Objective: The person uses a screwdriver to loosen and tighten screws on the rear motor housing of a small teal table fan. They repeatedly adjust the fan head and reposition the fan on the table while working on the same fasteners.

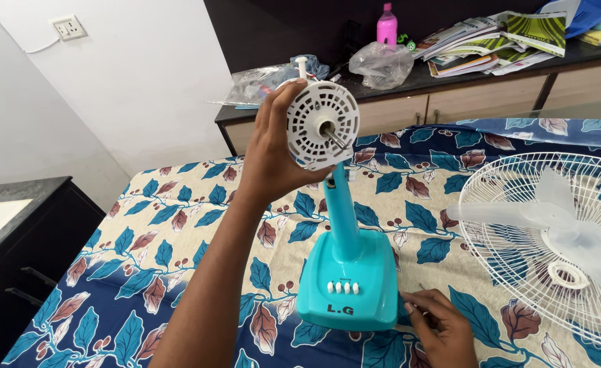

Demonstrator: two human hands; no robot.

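White walls and a dark-topped sideboard back a bed covered in a cloth printed with blue and rust leaves. On the cloth stands a turquoise fan stand point(350, 272), its base bearing four white buttons and dark lettering, its neck rising upright and leaning slightly away. At the top sits the round white motor housing point(323, 124), its bare metal shaft pointing towards the viewer. The left hand point(271, 146) wraps that housing from its left side, fingers clamped round the rim. The right hand point(443, 326) rests low on the cloth just right of the base, fingers pinched together, perhaps on a small screw, too small to tell. A white wire fan guard point(512, 238) with translucent blades lies flat to the right. Behind, on the sideboard, stand a pink bottle point(386, 25), clear plastic bags point(381, 65) and a stack of magazines point(491, 42).
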